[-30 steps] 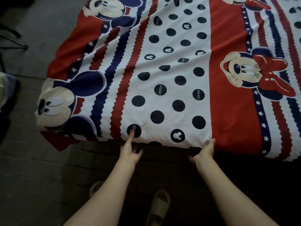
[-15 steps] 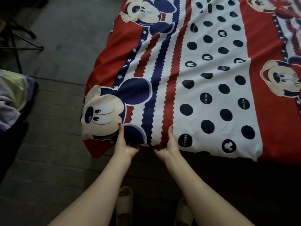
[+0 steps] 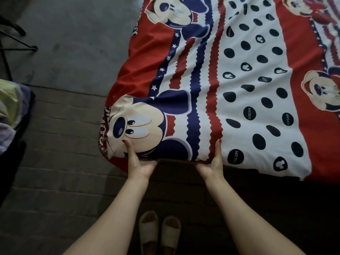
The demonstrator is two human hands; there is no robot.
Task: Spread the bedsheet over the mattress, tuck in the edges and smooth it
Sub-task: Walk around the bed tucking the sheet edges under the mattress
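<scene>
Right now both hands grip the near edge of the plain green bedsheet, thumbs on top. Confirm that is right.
Wrong on the sheet: the head view shows a red, white and navy cartoon-mouse printed bedsheet. Left hand and right hand do grip its near edge, thumbs on top.

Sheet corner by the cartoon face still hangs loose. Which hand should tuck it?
Left, probably. The left hand grips the bedsheet edge right beside the loose red corner, its thumb on the cartoon face. The right hand holds the edge farther along, by the red zigzag stripe, and can steady it.
</scene>
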